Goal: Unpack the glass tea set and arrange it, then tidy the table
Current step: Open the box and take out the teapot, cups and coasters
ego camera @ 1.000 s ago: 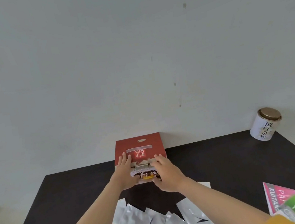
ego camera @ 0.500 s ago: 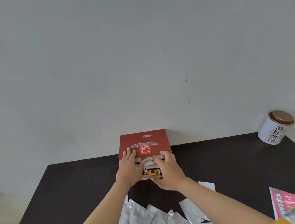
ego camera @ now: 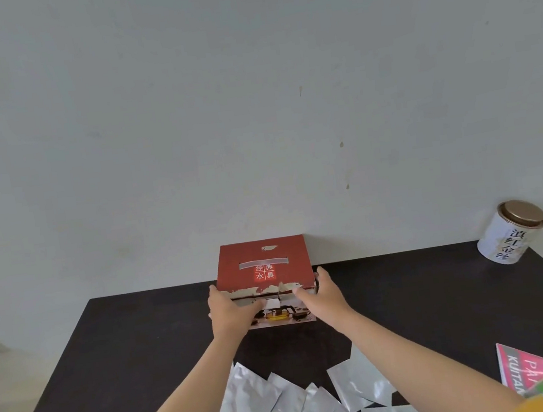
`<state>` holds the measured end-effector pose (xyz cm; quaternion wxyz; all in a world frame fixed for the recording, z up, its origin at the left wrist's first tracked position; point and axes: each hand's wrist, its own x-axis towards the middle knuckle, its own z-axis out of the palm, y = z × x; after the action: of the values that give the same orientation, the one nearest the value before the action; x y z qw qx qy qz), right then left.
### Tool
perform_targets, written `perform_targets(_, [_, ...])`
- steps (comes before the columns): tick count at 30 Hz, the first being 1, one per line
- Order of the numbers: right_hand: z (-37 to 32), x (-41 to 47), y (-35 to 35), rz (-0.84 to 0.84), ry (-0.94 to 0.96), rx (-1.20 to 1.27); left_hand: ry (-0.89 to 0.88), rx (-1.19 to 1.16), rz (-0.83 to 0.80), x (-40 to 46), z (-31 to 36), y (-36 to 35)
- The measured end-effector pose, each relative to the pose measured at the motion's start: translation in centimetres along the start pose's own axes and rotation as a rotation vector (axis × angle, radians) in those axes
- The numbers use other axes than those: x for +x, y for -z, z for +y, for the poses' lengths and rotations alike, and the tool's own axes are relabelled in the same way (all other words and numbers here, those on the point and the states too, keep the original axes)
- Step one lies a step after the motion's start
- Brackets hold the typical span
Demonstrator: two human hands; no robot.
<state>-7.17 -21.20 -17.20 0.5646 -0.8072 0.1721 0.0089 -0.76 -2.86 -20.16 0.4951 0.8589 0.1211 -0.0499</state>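
- red box, centre of the frame: white characters "经典水具" on its lid.
- white tin, right edge: black characters, not clearly legible.
- pink packet, lower right: "kuta", cut off.

Both bare forearms reach toward twelve o'clock. The left hand and right hand sit apart at nine and three o'clock, fingers curled gripping what lies between.
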Motion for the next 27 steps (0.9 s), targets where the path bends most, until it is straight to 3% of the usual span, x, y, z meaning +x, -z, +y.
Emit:
perform_targets(17, [4.9,-13.0,-1.7,-0.032,0.020,0.172,-0.025,-0.224,0.035,-14.0,-4.2,3.8])
perform_targets(27, [3.1,-14.8,-1.3,0.095,0.160,0.142,-0.085,-0.283,0.086,-16.6,-2.6,6.0])
